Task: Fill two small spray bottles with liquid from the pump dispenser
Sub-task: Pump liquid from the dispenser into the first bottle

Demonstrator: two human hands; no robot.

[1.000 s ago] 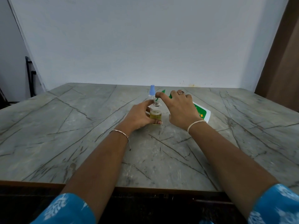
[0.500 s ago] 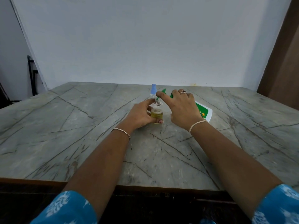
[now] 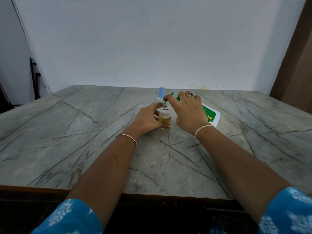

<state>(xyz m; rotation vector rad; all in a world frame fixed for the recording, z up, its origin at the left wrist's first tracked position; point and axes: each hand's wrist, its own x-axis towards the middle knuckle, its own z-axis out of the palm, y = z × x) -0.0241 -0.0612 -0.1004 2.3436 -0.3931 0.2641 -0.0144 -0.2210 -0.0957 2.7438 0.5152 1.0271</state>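
Left hand (image 3: 148,120) is wrapped round the small clear plastic bottle (image 3: 164,117), thumb up near the neck and fingertips showing across the lower front. The bottle is upright at mid surface, uncapped, its threaded neck open. It holds yellowish liquid to about half, with foam on top.

Just behind it stands the blue-capped clear spray bottle (image 3: 161,94), upright with its cap on. No hand touches it, and I can't tell what is inside.

Right hand (image 3: 187,110) is curled over the head end of the white plastic pump dispenser (image 3: 214,117), gripping it, index finger stretched forward along the green nozzle (image 3: 166,103). The nozzle tip sits at the open bottle's mouth. The dispenser is tipped over, base pointing away to the right, green label facing up. Its liquid level is not visible.

Count: two hands, two small bottles, one dispenser.

All of it is on the grey marble-pattern surface (image 3: 84,141). There is a thin chain bracelet (image 3: 128,136) on the left wrist, a pale band (image 3: 203,129) on the right wrist and a ring (image 3: 190,94) on a right finger.
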